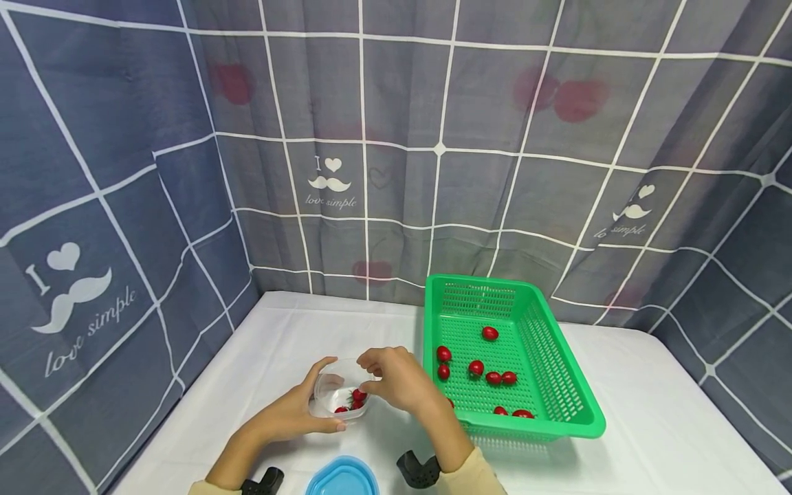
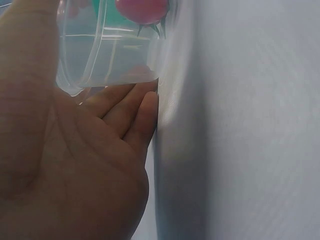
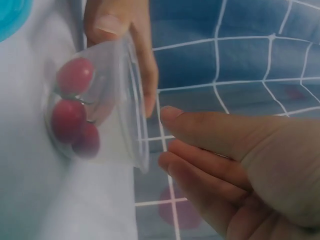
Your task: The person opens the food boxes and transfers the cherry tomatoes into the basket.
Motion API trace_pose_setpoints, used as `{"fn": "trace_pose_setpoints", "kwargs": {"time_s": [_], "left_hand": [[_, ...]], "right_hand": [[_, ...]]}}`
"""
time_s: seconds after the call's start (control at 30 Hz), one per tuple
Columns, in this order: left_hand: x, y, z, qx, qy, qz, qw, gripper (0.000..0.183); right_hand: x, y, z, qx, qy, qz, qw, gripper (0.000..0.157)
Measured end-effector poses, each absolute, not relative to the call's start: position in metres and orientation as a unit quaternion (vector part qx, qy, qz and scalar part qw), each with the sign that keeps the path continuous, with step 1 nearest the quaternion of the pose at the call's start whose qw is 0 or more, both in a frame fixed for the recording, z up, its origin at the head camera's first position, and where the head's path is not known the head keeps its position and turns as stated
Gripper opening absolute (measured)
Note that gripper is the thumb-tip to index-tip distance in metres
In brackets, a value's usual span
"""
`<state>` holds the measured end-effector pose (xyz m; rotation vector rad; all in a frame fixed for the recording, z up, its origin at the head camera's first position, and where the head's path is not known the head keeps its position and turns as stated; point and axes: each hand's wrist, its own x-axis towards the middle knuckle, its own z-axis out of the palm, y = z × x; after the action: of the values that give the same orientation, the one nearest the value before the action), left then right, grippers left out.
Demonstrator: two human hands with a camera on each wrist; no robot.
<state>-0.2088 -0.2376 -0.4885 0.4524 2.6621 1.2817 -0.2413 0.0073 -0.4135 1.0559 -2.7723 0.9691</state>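
Note:
A small clear plastic container [image 1: 334, 397] stands on the white table, with three red cherry tomatoes [image 3: 69, 121] inside, some with green stems. My left hand [image 1: 289, 411] holds it from the left, thumb on the near side and fingers round the far side. Over the container's right rim is my right hand [image 1: 401, 379], its fingers loosely bent. In the right wrist view its fingertips are just off the rim with nothing between them. More cherry tomatoes [image 1: 476, 368] lie scattered in a green basket [image 1: 549, 344] to the right of my right hand.
A blue lid [image 1: 343, 478] lies on the white table [image 1: 297, 323] at the near edge of the head view. Close to the right forearm stands the basket's left wall. A grey-blue checked curtain [image 1: 396, 179] hangs behind the table and along both sides.

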Motion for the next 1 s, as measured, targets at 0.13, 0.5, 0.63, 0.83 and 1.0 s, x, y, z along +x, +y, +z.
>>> {"fn": "trace_pose_setpoints", "kwargs": {"time_s": [0.13,0.5,0.63,0.83,1.0], "left_hand": [[-0.208,-0.239,-0.489,0.149,0.888,0.428,0.075,0.111],[-0.208,-0.239,-0.488,0.152,0.89,0.423,0.076,0.112],[-0.209,-0.238,-0.489,0.152,0.89,0.423,0.076,0.113],[-0.209,-0.238,-0.489,0.158,0.891,0.42,0.073,0.114],[-0.209,-0.238,-0.49,0.159,0.889,0.423,0.071,0.113]], "right_hand": [[-0.241,-0.001,-0.419,0.344,-0.893,0.29,0.014,0.035],[-0.237,-0.021,-0.432,0.339,-0.9,0.275,0.004,0.036],[-0.237,-0.025,-0.433,0.339,-0.9,0.273,-0.002,0.033],[-0.237,-0.029,-0.436,0.337,-0.905,0.259,-0.003,0.027],[-0.238,-0.034,-0.438,0.347,-0.903,0.251,-0.004,0.024]]}}
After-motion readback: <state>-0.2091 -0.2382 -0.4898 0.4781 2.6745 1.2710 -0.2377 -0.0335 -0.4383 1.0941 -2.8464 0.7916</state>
